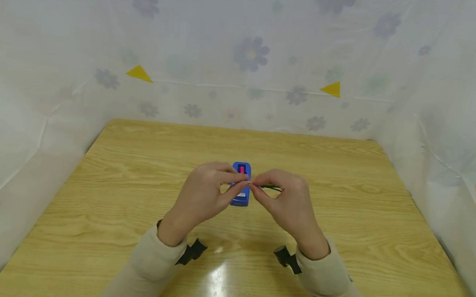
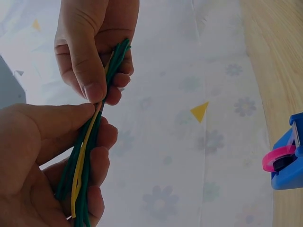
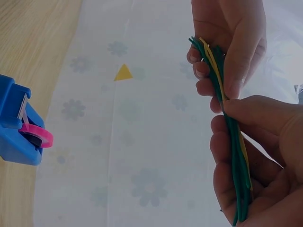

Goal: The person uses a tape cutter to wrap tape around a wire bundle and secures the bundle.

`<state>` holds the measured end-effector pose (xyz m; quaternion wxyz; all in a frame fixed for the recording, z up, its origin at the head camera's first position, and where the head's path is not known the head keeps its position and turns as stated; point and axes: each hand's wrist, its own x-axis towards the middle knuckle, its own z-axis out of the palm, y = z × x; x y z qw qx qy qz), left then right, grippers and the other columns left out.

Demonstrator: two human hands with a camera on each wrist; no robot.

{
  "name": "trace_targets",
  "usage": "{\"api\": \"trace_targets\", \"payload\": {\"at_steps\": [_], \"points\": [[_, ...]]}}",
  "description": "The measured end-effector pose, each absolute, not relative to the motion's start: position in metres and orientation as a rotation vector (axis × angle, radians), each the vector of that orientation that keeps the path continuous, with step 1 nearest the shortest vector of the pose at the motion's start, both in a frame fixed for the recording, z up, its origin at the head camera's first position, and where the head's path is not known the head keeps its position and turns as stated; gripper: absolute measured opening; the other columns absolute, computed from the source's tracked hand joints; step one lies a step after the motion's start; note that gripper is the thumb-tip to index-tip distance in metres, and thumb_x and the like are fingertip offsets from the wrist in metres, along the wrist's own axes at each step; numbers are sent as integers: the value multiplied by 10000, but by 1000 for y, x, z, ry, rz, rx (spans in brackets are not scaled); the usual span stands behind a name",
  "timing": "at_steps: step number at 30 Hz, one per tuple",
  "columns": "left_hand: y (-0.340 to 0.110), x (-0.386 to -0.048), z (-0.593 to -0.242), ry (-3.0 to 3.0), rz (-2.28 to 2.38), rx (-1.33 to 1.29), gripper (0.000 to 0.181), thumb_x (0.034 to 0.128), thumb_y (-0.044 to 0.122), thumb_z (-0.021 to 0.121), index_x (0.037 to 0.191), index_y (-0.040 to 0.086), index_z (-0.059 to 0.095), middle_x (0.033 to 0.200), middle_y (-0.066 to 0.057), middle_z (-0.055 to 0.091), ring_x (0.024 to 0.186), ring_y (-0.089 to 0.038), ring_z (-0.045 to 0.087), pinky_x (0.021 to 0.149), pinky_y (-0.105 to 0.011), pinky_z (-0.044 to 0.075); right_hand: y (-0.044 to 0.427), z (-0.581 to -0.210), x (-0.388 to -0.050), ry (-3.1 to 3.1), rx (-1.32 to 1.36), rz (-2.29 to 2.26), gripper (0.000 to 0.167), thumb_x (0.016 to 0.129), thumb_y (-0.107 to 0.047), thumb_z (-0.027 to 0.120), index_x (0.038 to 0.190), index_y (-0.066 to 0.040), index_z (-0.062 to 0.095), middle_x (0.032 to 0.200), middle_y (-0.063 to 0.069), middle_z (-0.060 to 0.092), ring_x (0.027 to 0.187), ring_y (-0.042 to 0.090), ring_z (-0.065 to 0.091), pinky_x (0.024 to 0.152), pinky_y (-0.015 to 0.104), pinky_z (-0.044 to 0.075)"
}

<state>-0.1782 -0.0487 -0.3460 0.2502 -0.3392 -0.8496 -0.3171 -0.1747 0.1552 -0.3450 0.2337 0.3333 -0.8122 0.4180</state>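
Note:
A bundle of thin green strands [image 2: 113, 68] [image 3: 239, 165] with yellow ones [image 2: 80, 175] among them lies across both hands. My left hand [image 1: 205, 191] pinches it between thumb and curled fingers. Close beside it, my right hand [image 1: 290, 201] grips the other part the same way, and the thumb tips nearly meet at the bundle's middle. In the head view the fingers hide most of the bundle; only dark ends show by the right hand. Beyond the hands stands a blue tape dispenser [image 1: 239, 202] with a pink tape roll [image 3: 41, 135], partly covered by the left fingers.
The wooden table [image 1: 238, 144] extends around the hands. White flowered sheeting [image 1: 212, 60] with yellow triangles [image 1: 140, 73] hangs behind it and at both sides. Black wrist-mounted devices [image 1: 193, 251] [image 1: 287, 258] stick out inward from the sleeves.

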Motion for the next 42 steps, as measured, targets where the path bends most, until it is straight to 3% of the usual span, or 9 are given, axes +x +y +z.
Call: {"api": "trace_targets", "payload": {"at_steps": [8,14,24,31,42], "points": [[-51,-177,-346,-2408,-871,-908,181,925,211,723,1036,86,792,860,10,738,533,-10,515,508,-200,424,154,-351,-176,-2153,933,1015,113,769,-3,833,849,-71,791,875,21,739,818,161,701,706,321,568],[-51,-177,-344,-2430,-857,-895,164,923,219,727,1005,97,799,840,20,739,627,-38,611,537,-192,453,153,-352,-177,-2146,942,1007,117,754,-3,845,843,-57,792,873,30,741,804,165,702,704,341,568],[-51,-178,-344,-2368,-804,-916,140,910,218,741,964,107,806,805,20,729,611,-56,592,570,-225,468,151,-349,-177,-2172,921,1068,53,796,-41,823,829,-68,790,882,23,741,830,162,703,746,336,563],[-52,-178,-345,-2292,-752,-940,132,888,213,765,949,103,806,783,16,717,559,-81,549,679,-336,500,151,-347,-174,-2212,895,1167,80,819,-25,798,853,-96,782,901,-9,734,844,126,692,751,296,558],[-51,-178,-343,-2242,-636,-950,129,876,235,780,921,118,808,778,21,709,652,-119,625,622,-325,466,151,-345,-172,-2341,790,1222,58,859,-99,781,913,-112,765,882,-31,726,825,104,686,742,368,571]]}}
